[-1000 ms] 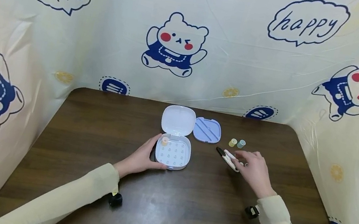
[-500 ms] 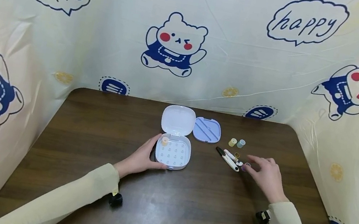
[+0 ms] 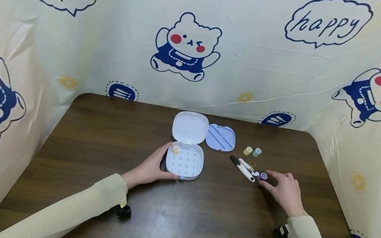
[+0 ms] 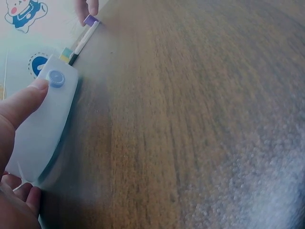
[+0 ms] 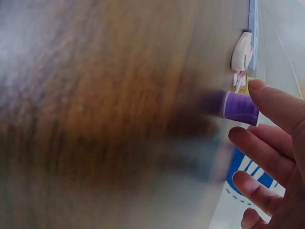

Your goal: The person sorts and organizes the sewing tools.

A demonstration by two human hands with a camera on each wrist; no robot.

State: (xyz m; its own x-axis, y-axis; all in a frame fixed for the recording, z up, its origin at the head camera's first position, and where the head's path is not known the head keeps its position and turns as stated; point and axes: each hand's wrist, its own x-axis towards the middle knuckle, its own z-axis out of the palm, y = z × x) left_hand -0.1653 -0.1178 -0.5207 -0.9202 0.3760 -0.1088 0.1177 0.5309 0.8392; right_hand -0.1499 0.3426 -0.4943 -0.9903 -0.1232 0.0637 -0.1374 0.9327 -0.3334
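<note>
Pale bear-printed cloth (image 3: 253,23) hangs behind a brown table (image 3: 196,218), seemingly wood; soft glare lights its surface.

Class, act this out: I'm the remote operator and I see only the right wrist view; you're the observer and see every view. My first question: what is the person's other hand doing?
Observer: The left hand holds the pale box, with its thumb at the front.
Operator: Is that open or closed?
Observer: Open; its lid is tipped back behind it.
Operator: Is anything in there besides the rows of little pegs?
Observer: Yes, one small pale peach spool sits at the back left corner.
</note>
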